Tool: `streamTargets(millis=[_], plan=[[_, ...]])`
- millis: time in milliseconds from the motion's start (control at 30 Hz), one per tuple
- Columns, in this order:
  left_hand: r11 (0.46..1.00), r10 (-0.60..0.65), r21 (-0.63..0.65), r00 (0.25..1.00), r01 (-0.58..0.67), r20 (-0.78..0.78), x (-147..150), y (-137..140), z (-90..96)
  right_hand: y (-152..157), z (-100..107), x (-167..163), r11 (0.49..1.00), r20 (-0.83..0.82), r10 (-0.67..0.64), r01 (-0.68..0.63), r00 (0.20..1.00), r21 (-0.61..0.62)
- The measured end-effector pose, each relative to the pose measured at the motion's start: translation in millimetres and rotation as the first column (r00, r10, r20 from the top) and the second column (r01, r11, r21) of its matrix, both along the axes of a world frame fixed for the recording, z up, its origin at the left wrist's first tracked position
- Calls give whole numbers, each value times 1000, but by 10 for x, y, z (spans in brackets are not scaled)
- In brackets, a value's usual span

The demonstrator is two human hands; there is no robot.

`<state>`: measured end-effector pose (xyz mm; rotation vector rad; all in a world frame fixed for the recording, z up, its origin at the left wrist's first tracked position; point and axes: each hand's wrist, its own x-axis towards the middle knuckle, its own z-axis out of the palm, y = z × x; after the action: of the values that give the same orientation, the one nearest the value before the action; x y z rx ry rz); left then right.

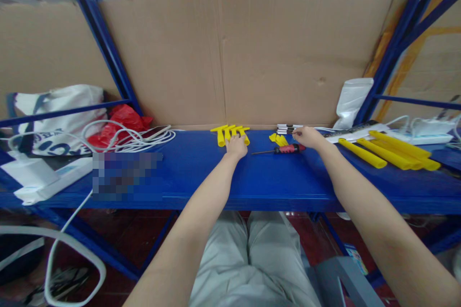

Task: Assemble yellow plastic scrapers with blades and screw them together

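Several yellow T-shaped pieces [221, 139] lie side by side near the back of the blue shelf. My left hand [236, 146] rests over the right ones with its fingers spread, covering part of them. To the right, a small stack of white rods with black bands [284, 129] lies by the cardboard. My right hand [309, 137] is at the stack's right end, its fingertips pinched on a white-and-black rod. Just in front, a screwdriver [290, 148] with a red and black handle points left. Small yellow pieces [281, 140] lie between the rods and the screwdriver.
Long yellow tubes [391, 153] and a white power strip [355, 132] lie on the right. At left are coiled white cable [144, 139], a red plastic bag [124, 122], a white cloth bag [68, 115] and another power strip [57, 184]. Cardboard [270, 57] stands behind.
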<state>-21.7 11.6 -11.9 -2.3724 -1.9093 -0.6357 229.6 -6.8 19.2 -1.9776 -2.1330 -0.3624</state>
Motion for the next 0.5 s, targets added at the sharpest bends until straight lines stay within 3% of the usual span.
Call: streamTargets(millis=[300, 500], plan=[[998, -57, -12, 989, 56, -133, 43, -8, 54, 15, -33, -68, 991, -127, 98, -85, 987, 102], [989, -121, 96, 986, 110, 119, 79, -7, 79, 26, -65, -157, 989, -198, 133, -118, 971, 87]])
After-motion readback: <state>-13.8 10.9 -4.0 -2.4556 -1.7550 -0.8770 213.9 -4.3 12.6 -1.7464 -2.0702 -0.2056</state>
